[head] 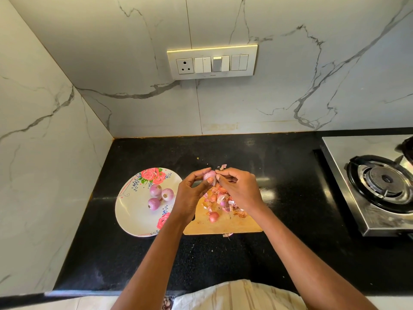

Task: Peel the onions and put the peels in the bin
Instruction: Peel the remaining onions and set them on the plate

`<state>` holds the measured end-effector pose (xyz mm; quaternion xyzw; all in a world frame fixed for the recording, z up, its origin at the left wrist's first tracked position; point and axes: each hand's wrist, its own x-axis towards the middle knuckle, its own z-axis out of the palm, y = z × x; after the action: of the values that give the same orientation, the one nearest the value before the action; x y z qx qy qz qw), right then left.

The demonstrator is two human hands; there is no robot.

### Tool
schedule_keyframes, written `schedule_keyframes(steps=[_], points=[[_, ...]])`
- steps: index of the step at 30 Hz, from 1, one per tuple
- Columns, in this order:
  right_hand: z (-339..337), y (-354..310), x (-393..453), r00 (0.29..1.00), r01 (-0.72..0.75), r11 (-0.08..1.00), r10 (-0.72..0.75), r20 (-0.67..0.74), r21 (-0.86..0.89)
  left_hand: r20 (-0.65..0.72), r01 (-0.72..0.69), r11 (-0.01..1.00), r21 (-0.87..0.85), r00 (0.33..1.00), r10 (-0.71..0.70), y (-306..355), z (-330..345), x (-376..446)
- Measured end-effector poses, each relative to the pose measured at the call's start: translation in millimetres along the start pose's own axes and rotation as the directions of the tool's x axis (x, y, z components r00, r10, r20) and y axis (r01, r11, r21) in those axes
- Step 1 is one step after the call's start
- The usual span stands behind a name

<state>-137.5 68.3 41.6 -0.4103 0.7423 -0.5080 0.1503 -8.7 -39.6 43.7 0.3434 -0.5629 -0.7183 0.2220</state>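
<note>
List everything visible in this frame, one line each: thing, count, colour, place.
plate: one, white with roses, counter left
peeled onions: three, purple, on plate
cutting board: one, wooden, counter centre
peels: pile, pink-orange, on board
unpeeled onion: one, reddish, on board
held onion: one, pink, between both hands
counter: black
stove: one, steel, right
switch panel: one, white, wall
left hand: holds onion
right hand: pinches its skin

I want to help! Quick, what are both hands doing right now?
Left hand: holds the small onion in its fingertips.
Right hand: fingers curled, pinching the skin of that onion.
</note>
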Motion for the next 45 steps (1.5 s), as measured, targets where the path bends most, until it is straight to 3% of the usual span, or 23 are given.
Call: schedule_keyframes(steps=[14,25,37,45], points=[[-2.7,-6.5,1.0,0.992,-0.124,0.984,0.119,0.046,0.130,-0.006,-0.024,0.999,0.027,1.000,0.025,-0.9,-2.9,1.5],[3.2,-9.8,0.4,0.996,-0.078,0.994,0.081,-0.040,0.081,-0.063,-0.064,0.991,0.113,0.995,0.071,-1.9,-2.8,4.9],[1.1,-17.6,5.8,0.994,-0.100,0.989,0.106,-0.042,0.112,-0.006,-0.086,0.984,0.154,0.996,0.088,1.3,-2.9,5.7],[-5.4,-4.0,11.9,0.972,-0.220,0.965,0.230,-0.056,0.143,0.090,-0.049,0.997,0.052,0.995,0.044,2.1,-2.1,-2.2]])
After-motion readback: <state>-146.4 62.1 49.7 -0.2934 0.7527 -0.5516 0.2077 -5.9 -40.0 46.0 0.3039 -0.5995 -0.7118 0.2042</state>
